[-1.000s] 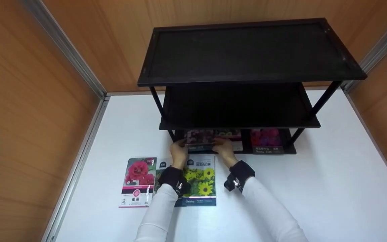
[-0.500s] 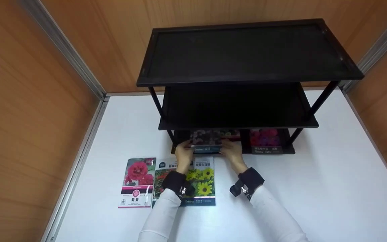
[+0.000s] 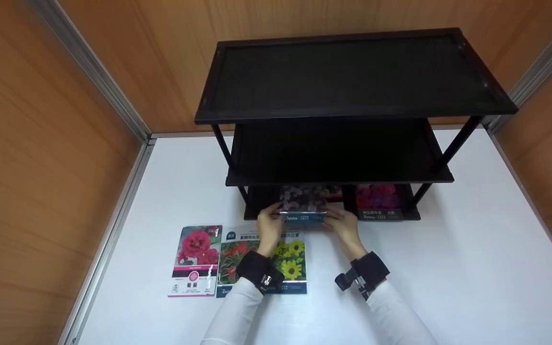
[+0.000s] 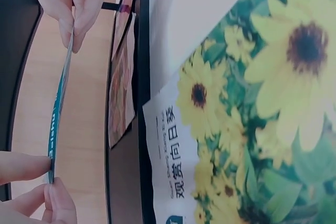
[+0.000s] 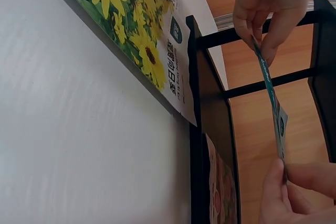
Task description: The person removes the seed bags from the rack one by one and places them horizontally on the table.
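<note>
Both hands hold one flower seed packet, with pale purple blooms and a teal bottom band, at the front of the rack's lowest shelf. My left hand pinches its left lower corner and my right hand its right one. Edge-on in both wrist views, the packet appears raised off the shelf, between thumb and fingers at each end. Its far part lies under the middle shelf in the head view. Behind it a pink-banded packet on the lowest shelf is mostly covered.
A black three-tier rack overhangs the hands. A magenta-flower packet lies on its lowest shelf at right. On the white table lie a pink hollyhock packet, a red-flower packet and a sunflower packet.
Both hands have moved right and slightly toward the front with the pinched packet, which now covers more of the pink-banded one. More of the red-flower packet on the table shows.
</note>
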Motion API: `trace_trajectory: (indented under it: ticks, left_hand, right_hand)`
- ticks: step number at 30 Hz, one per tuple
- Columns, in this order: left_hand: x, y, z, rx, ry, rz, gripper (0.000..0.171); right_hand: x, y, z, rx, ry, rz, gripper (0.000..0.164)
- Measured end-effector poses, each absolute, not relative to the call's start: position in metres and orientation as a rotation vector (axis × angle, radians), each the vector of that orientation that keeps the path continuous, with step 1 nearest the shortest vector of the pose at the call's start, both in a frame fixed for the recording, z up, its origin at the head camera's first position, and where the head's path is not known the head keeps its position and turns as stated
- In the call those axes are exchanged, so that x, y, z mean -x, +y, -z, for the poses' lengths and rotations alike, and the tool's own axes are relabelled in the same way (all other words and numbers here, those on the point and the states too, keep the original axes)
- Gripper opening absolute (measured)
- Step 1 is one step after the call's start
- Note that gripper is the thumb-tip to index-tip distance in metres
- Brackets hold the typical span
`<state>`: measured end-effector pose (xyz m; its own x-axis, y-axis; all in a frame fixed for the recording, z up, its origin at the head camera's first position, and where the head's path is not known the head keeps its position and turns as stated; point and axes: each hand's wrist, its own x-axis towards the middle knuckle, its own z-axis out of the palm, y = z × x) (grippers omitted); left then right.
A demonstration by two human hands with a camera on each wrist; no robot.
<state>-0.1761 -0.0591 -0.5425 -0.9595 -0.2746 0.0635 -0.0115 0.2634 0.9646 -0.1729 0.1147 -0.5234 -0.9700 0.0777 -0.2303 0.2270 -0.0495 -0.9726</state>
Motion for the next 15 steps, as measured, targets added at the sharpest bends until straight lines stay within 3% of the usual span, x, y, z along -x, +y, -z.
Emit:
trace_trajectory:
  ticks: [15]
  left_hand:
    - [0.158,-0.041,0.533,-0.292,-2.289,1.835,0.036]
  right_hand:
    - [0.159,0.137,0.538,-0.436,2.041,2.187,0.04]
